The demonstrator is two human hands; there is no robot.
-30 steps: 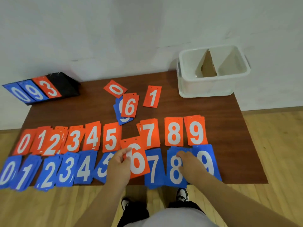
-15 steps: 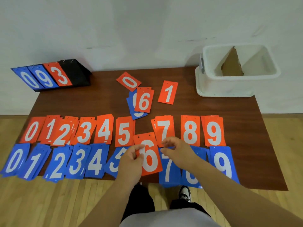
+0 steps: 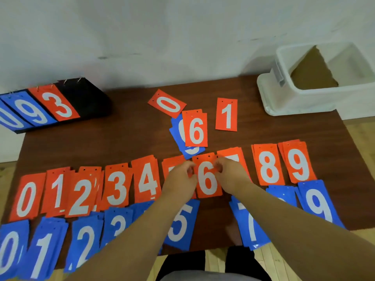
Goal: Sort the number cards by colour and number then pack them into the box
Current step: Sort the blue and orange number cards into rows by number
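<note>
Dark wooden table [image 3: 121, 138], and it's crowded: a row of orange cards [image 3: 117, 191] runs 0 to 9, with a row of blue cards [image 3: 180, 224] just below along the near edge. Behind them lie a loose orange 0 [image 3: 166, 105], an orange 1 [image 3: 226, 114] and an orange 6 [image 3: 195, 128] atop loose blue cards [image 3: 176, 136]. White box [image 3: 294, 98] at the far right corner, black scoreboard [image 3: 89, 100] far left.

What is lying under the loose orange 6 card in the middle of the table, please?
Under the loose orange 6 card lie blue cards, sticking out at its left and bottom. Only slivers of a white digit show; the number is covered, so unreadable.
</note>
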